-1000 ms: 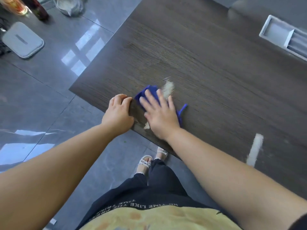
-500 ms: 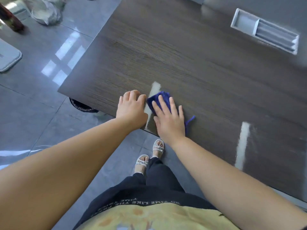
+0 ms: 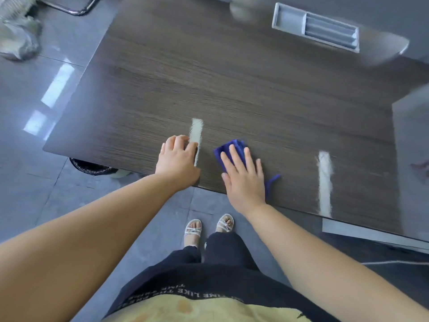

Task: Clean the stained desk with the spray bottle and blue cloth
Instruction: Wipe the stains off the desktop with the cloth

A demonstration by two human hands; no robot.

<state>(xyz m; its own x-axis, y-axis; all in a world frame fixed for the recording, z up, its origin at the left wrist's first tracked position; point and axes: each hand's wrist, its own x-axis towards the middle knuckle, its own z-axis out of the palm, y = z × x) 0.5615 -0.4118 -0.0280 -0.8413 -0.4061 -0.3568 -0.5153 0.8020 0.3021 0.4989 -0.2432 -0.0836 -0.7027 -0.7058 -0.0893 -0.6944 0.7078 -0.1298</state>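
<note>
The dark wood-grain desk (image 3: 232,89) fills the upper view. My right hand (image 3: 243,180) lies flat with straight fingers on the blue cloth (image 3: 229,147), pressing it onto the desk near the front edge. My left hand (image 3: 178,159) rests at the desk's front edge with its fingers curled, next to a pale streak (image 3: 196,133). A second pale streak (image 3: 325,182) runs across the desk further right. No spray bottle is in view.
A grey cable tray (image 3: 315,26) is set into the desk at the back. A black-lined bin (image 3: 90,167) sits under the desk's left corner. A grey panel (image 3: 411,159) stands at the right. A crumpled bag (image 3: 18,40) lies on the glossy floor.
My right hand has slid the blue cloth to the right, away from the left streak and from my left hand. The view has shifted right, showing more of the desk.
</note>
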